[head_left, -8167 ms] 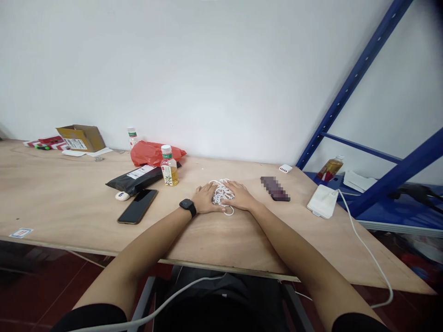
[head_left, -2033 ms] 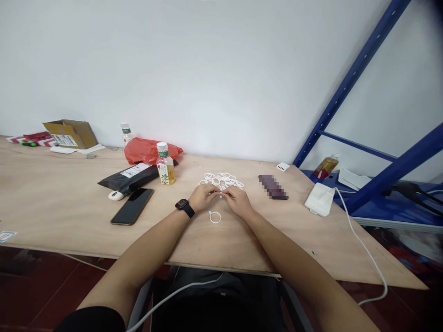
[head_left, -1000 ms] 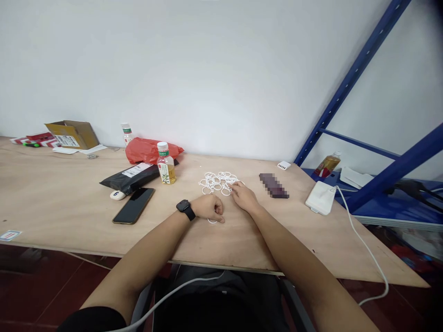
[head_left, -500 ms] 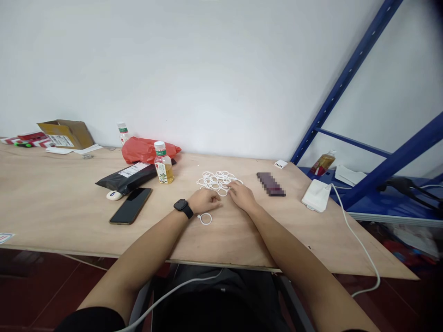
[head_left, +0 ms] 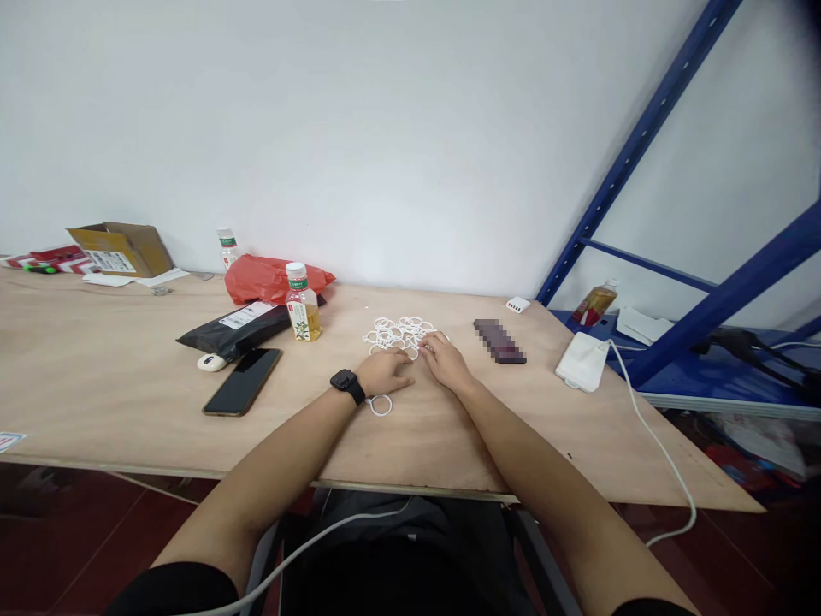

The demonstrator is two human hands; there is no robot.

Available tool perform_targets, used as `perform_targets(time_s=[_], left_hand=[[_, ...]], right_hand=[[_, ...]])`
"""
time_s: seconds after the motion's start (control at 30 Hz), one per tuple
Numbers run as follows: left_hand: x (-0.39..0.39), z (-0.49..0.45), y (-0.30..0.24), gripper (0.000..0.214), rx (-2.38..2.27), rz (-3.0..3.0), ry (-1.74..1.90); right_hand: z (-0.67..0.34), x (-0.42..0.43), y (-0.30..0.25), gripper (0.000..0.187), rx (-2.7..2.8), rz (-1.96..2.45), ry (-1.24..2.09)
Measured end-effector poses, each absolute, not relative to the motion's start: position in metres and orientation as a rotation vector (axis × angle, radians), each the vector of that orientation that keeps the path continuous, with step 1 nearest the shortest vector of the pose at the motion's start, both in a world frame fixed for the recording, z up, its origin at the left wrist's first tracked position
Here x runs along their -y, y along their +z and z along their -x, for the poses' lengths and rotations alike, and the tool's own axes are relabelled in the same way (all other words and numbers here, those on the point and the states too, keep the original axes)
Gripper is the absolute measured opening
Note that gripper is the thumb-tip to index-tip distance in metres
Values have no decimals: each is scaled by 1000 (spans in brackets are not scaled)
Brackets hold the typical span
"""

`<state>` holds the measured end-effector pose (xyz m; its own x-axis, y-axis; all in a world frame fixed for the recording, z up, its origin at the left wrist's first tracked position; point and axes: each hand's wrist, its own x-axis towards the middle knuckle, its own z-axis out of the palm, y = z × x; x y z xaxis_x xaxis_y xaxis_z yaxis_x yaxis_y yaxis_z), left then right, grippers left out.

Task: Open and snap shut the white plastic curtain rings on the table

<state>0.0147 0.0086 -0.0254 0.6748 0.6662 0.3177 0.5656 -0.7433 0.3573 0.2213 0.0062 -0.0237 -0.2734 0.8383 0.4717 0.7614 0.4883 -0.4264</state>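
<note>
A heap of white plastic rings (head_left: 386, 334), each seeming to have a small eyelet, lies on the wooden table in front of both hands. My left hand (head_left: 383, 373), with a black watch on its wrist, reaches over the heap's near edge, fingers stretched forward and slightly apart. At the heap's right side my right hand (head_left: 447, 361) has its fingers curled and pinched at a white ring (head_left: 414, 352); the fingertips partly hide it. One single ring (head_left: 380, 405) lies apart, just below my left wrist.
Left of the hands are a phone (head_left: 242, 382), a white earphone case (head_left: 211, 363), a black parcel (head_left: 237, 329), a drink bottle (head_left: 303, 304) and a red bag (head_left: 269, 280). To the right are a blurred dark object (head_left: 499, 340), a white power bank (head_left: 582, 361) with a cable, and blue shelving (head_left: 641, 145).
My left hand has moved slightly right and its fingers have unfolded toward the rings. My right hand has shifted only a little at the heap. The single ring stays in place.
</note>
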Motion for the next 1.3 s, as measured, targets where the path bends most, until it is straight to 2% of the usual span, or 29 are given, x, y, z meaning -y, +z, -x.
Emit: perform_targets(time_s=[0.13, 0.3, 0.5, 1.03, 1.3], left_hand=[[-9, -16, -23, 38, -1138, -2540, 913], [-7, -12, -14, 22, -1138, -2410, 1181], [-4, -13, -11, 18, -1021, -2422, 1202], [-3, -18, -12, 26, -1196, -2331, 1109], [-2, -18, -12, 22, -1208, -2373, 1118]], right_hand=[[-215, -3, -21, 14, 1973, 1184, 256], [-202, 4, -22, 16, 1825, 1096, 542], [-199, 3, -23, 21, 1710, 1078, 697], [-195, 13, -16, 22, 1714, 1142, 605], [-189, 17, -12, 18, 1685, 1117, 636]])
